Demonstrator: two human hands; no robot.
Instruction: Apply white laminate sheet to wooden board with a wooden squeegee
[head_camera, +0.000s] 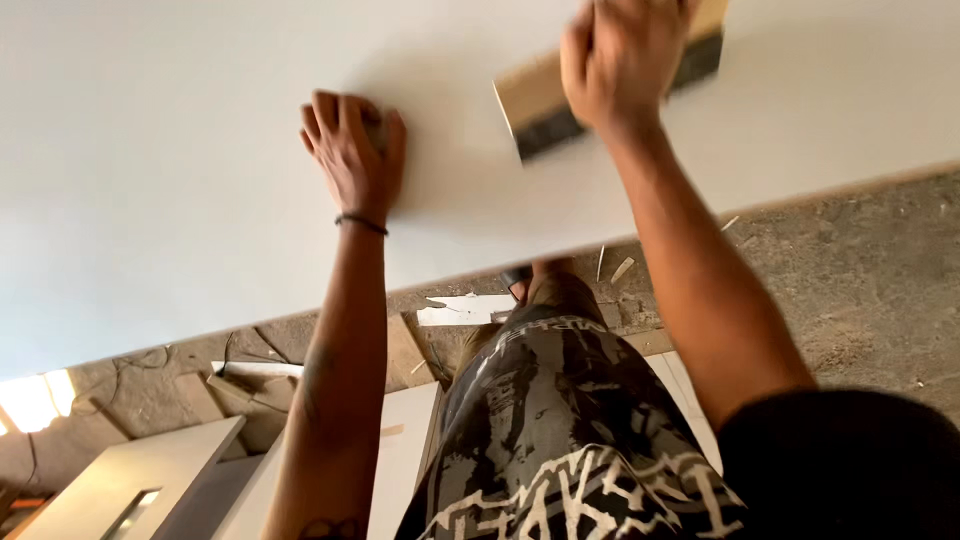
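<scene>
Right hand (622, 62), block (560, 100) mid-panel (180, 170)

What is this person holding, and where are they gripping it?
The right hand grips a wooden block with a dark underside from on top, near its middle, against the white panel. The left hand holds nothing; it lies flat on the panel.

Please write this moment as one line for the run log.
left hand: flat on white panel | right hand: grips sanding block on panel | floor: dusty, wood scraps
</scene>
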